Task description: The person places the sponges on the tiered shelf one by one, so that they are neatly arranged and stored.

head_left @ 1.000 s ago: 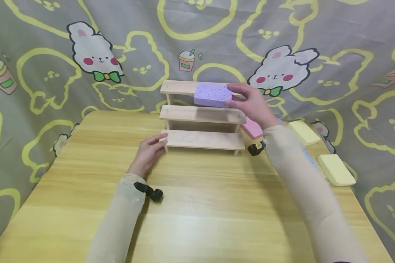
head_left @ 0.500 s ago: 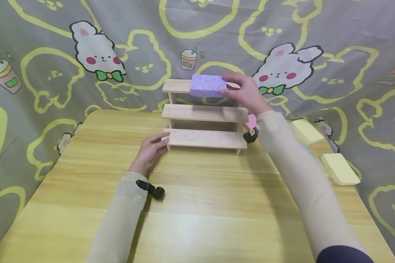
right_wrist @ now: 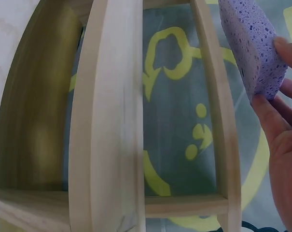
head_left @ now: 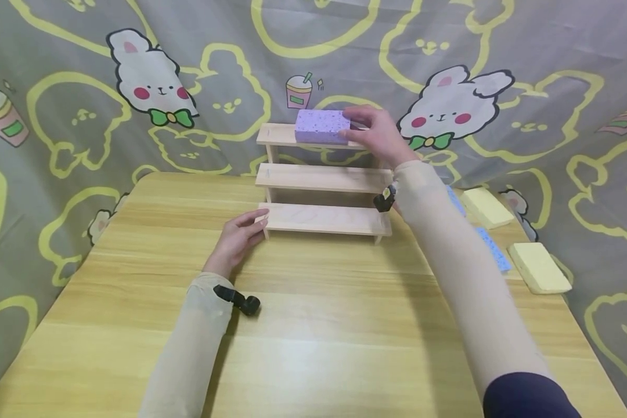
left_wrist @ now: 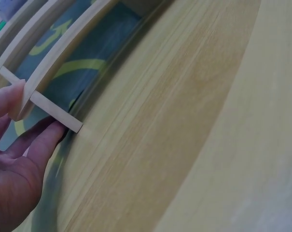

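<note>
A speckled purple sponge (head_left: pixel 321 126) is at the top tier of a three-tier wooden display rack (head_left: pixel 324 219). My right hand (head_left: pixel 378 134) pinches its right end between thumb and fingers. In the right wrist view, the sponge (right_wrist: pixel 252 50) appears at the top tier's edge; whether it touches the wood I cannot tell. My left hand (head_left: pixel 234 239) holds the left end of the bottom tier. The left wrist view shows that hand (left_wrist: pixel 18 174) with its thumb on the board's end and other fingers beside the leg.
Yellow sponges (head_left: pixel 539 268) lie along the table's right side, with blue sponges (head_left: pixel 493 249) beside them, partly behind my right sleeve. A grey patterned cloth (head_left: pixel 224 104) hangs behind the rack. The wooden table (head_left: pixel 313 325) extends in front.
My right hand has carried the purple sponge up and left, from in front of the top tier to over it. My left hand stays at the rack's lower left end.
</note>
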`<state>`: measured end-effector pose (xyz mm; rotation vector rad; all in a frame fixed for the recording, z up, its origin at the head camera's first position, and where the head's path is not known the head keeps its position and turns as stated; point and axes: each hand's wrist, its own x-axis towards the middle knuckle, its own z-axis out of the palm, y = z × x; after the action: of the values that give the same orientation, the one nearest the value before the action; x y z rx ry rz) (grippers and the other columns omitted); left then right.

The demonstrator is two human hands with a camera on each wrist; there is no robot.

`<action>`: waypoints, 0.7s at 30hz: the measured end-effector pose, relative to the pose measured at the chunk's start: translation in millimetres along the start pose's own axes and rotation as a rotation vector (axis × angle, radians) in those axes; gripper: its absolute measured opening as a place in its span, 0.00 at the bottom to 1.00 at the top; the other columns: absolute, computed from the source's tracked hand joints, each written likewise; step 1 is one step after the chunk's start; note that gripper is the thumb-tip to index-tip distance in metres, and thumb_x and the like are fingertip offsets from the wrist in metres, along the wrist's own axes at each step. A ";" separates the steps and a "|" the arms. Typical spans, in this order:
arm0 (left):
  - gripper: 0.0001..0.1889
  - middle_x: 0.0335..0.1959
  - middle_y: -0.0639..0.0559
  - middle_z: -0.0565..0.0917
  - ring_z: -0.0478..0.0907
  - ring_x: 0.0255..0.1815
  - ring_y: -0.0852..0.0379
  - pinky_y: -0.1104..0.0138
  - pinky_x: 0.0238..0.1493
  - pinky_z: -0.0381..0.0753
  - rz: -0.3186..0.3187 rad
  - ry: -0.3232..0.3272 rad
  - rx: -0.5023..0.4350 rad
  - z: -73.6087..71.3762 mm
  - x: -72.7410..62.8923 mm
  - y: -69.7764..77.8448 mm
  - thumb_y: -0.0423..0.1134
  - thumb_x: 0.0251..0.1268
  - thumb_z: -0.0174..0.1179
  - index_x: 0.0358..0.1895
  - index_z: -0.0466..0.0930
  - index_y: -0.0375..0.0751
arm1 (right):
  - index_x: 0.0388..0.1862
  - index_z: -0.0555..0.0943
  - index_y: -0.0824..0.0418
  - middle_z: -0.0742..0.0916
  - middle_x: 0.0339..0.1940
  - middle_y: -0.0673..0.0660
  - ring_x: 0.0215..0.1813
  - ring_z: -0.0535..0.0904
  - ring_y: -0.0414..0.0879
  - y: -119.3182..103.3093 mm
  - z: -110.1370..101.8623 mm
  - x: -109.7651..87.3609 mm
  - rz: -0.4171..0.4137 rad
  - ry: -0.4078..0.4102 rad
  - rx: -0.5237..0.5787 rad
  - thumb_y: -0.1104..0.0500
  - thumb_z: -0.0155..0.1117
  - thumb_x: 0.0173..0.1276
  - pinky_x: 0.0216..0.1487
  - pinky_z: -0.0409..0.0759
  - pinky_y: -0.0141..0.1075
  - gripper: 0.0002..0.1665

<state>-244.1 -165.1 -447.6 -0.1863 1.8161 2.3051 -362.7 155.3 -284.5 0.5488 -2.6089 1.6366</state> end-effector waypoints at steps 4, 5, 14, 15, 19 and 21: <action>0.23 0.73 0.46 0.63 0.74 0.60 0.52 0.63 0.58 0.77 0.008 -0.012 -0.005 -1.0 0.0 -1.6 0.27 0.69 0.59 0.66 0.70 0.28 | 0.66 0.75 0.65 0.75 0.68 0.54 0.67 0.70 0.45 4.4 4.3 4.2 -0.009 -0.020 0.019 0.63 0.71 0.64 0.65 0.70 0.31 0.31; 0.23 0.73 0.46 0.63 0.75 0.58 0.52 0.63 0.57 0.77 0.008 -0.018 -0.010 -1.1 0.4 -2.6 0.26 0.69 0.59 0.66 0.70 0.28 | 0.67 0.74 0.65 0.74 0.68 0.54 0.67 0.70 0.45 5.8 5.1 4.8 -0.008 -0.024 0.016 0.63 0.70 0.65 0.65 0.69 0.31 0.31; 0.23 0.74 0.46 0.61 0.75 0.58 0.52 0.63 0.58 0.77 0.007 -0.031 0.004 -2.0 -2.0 -3.6 0.27 0.69 0.59 0.66 0.70 0.29 | 0.70 0.70 0.65 0.71 0.71 0.56 0.69 0.69 0.47 11.6 10.8 7.6 0.033 -0.051 -0.046 0.63 0.69 0.67 0.63 0.71 0.30 0.33; 0.23 0.74 0.46 0.61 0.74 0.59 0.52 0.63 0.58 0.77 0.009 -0.027 0.010 -2.2 -2.0 -3.1 0.27 0.69 0.59 0.66 0.71 0.30 | 0.70 0.70 0.63 0.70 0.72 0.55 0.69 0.68 0.47 11.4 10.3 7.6 0.032 -0.044 -0.081 0.62 0.69 0.67 0.63 0.71 0.29 0.34; 0.23 0.75 0.47 0.61 0.73 0.61 0.51 0.63 0.58 0.77 0.014 -0.021 0.029 -3.1 -2.0 -1.7 0.29 0.69 0.60 0.66 0.72 0.32 | 0.71 0.70 0.60 0.67 0.75 0.48 0.70 0.67 0.44 12.5 5.7 5.0 0.009 -0.005 -0.130 0.57 0.68 0.68 0.65 0.68 0.27 0.35; 0.23 0.75 0.48 0.60 0.72 0.62 0.52 0.63 0.58 0.77 0.008 -0.019 0.030 -3.5 -1.8 -2.1 0.29 0.69 0.60 0.66 0.72 0.32 | 0.71 0.71 0.60 0.68 0.74 0.46 0.70 0.66 0.42 14.0 3.0 1.2 -0.010 0.016 -0.127 0.53 0.68 0.68 0.66 0.65 0.27 0.34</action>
<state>-241.9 -168.2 -450.0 -0.1526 1.8444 2.2760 -367.5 157.8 -297.8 0.5387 -2.6703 1.4531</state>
